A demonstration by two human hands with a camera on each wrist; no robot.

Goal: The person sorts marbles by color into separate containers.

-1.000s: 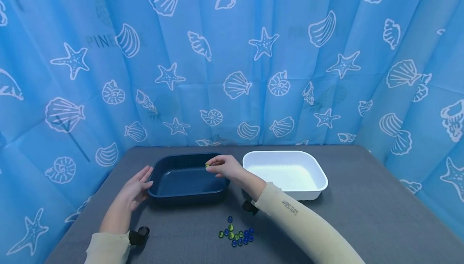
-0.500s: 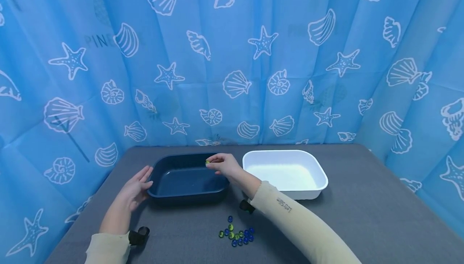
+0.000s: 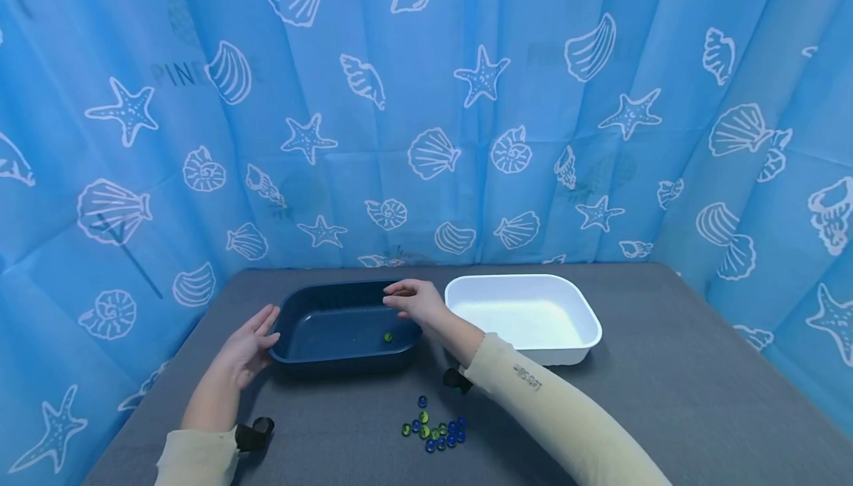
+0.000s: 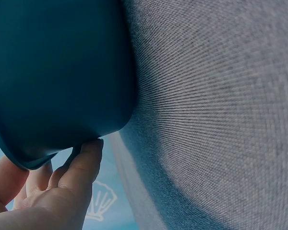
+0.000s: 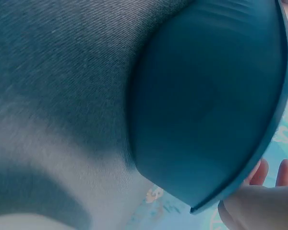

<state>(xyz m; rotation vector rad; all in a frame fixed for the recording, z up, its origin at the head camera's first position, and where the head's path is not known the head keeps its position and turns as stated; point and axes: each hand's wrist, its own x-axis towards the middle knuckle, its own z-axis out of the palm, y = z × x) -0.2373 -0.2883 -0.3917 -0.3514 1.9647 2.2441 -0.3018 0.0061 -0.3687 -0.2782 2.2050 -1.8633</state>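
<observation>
Left hand rests open-fingered against the dark blue tray rim to steady it, right hand hovers loose and empty above, green marble lying on the tray floor.

A big blue curtain with white shells and stars fills the top of the frame. A gray table sits along the bottom.

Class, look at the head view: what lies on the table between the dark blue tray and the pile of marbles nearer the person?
Nothing: in the head view only bare grey table separates the dark blue tray from the pile of marbles.
</observation>
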